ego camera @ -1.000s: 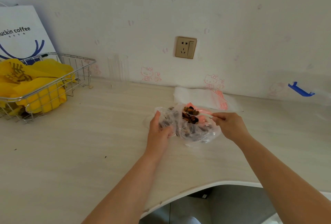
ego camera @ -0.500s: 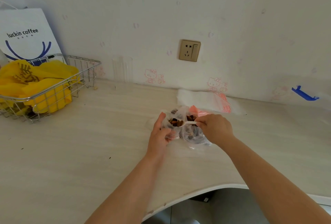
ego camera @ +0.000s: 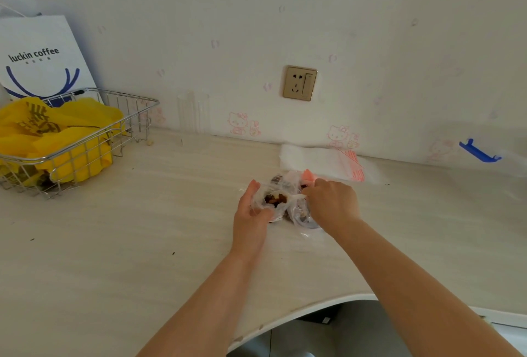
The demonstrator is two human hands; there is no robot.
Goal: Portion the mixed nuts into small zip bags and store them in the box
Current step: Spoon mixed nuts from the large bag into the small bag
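Both forearms are bare to the frame's edge, with ringless hands (ego camera: pixel 291 208).

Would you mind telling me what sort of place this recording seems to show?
Probably a home, perhaps a bedroom desk: cartoon-cat wallpaper, a wall socket above a pale wooden desktop, and a wire basket of yellow bags.

Basket (ego camera: pixel 85 154) left of zip bags (ego camera: pixel 328 161)
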